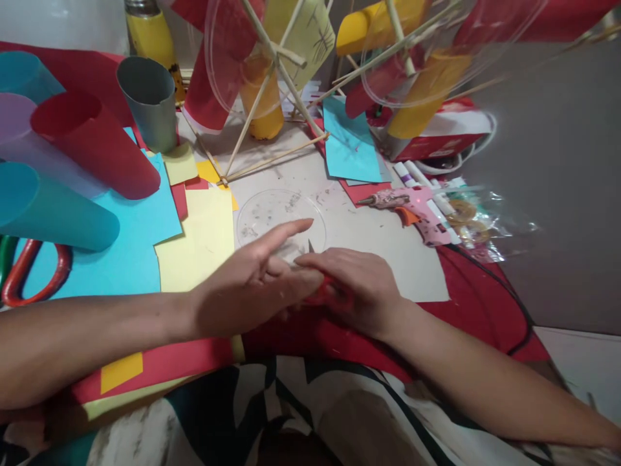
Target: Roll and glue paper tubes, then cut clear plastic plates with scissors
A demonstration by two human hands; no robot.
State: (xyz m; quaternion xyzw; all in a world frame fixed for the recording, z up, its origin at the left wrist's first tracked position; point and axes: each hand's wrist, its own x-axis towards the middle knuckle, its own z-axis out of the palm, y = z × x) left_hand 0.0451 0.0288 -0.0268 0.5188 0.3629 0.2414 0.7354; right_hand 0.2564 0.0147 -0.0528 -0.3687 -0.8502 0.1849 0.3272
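Low over the front of the work surface, my right hand (pixel 361 285) is closed around a pair of small scissors with red handles (pixel 334 294). Their pointed metal tip (pixel 311 246) sticks out towards the far side. My left hand (pixel 257 278) is beside it, index finger stretched out and thumb reaching over to the scissors' handles. Its other fingers are partly curled, with nothing visible in them. Just beyond both hands a clear plastic disc (pixel 242 220) lies on a white sheet (pixel 402 265), with small dark bits about it.
A frame of wooden sticks (pixel 272 158) with clear discs and paper tubes rises at the back. Coloured paper tubes (pixel 97 145) and red-handled scissors (pixel 36 275) lie left. A pink glue gun (pixel 417 204), its cord and tape rolls (pixel 463 213) lie right.
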